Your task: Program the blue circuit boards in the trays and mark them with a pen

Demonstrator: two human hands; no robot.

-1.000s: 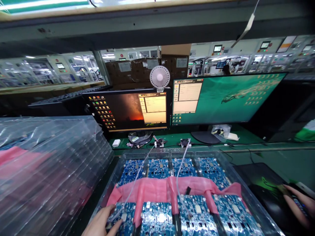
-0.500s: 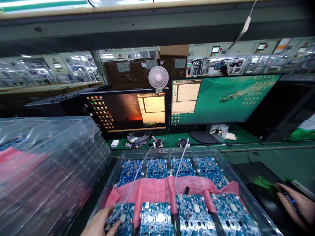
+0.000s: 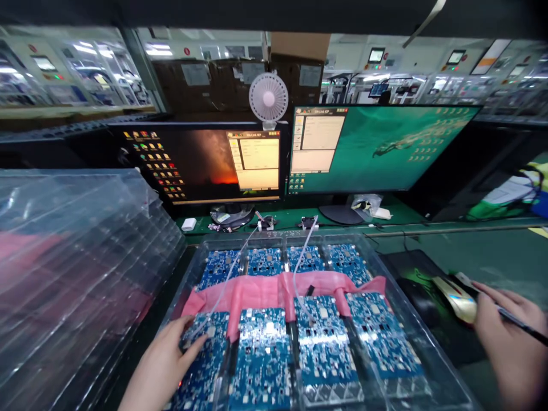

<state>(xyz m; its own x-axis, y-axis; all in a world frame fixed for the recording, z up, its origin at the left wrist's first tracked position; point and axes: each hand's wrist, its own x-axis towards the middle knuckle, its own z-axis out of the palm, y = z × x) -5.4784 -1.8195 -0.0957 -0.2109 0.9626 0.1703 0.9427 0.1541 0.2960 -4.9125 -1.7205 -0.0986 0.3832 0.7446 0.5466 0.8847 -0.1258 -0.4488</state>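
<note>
My left hand is at the front left circuit board, thumb and fingers closed around the end of a thin white cable; the cable's tip is partly hidden. A small red light glows on that board beside my hand. Several blue boards lie in two rows in a clear plastic tray, with a pink sheet across the middle. A second white cable reaches a front board. To the right, my right hand grips a dark pen, close to a gold-coloured, mouse-like object.
A tall stack of clear trays stands at the left. Behind the tray are a left monitor, a right monitor and a small white fan. A black mouse rests on a dark mouse pad.
The view has tilted down, so everything sits higher in the picture. My right hand has shifted relative to the mouse pad, and the gold-coloured object now shows. My left hand stays on the same board.
</note>
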